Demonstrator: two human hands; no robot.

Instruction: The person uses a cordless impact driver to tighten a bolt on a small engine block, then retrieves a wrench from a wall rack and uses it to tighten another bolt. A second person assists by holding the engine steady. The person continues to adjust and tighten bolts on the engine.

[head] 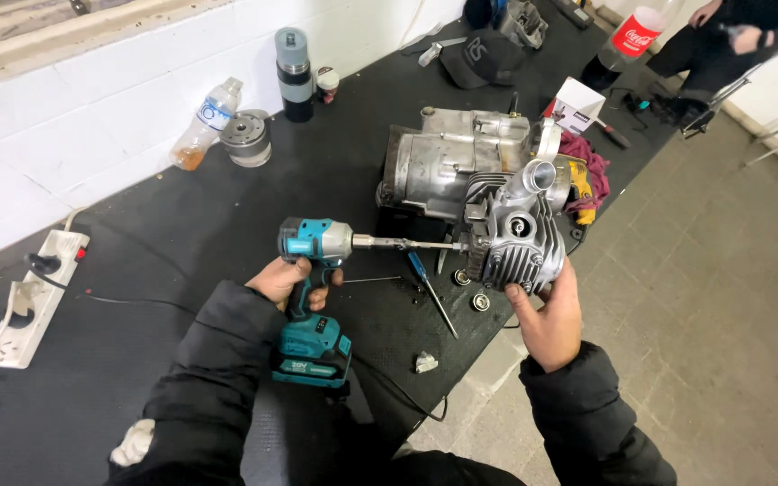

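Note:
My left hand (288, 279) grips the handle of a teal cordless impact driver (313, 270) whose long bit points right into a silver finned engine cylinder head (520, 236). My right hand (547, 315) holds the cylinder head from below at the bench's front edge. Behind the cylinder head lies a grey engine case (447, 162) on the black bench mat (182, 225). A blue-handled screwdriver (430, 290) lies on the mat below the driver's bit, beside two small round metal parts (479, 301).
A white power strip (33, 297) lies at the left. Along the white wall stand a plastic bottle (204, 124), a round metal part (247, 138) and a grey flask (294, 74). A red rag (587, 166), a white box (578, 103) and a black cap (483, 58) lie farther back. Another person (731, 40) sits at top right.

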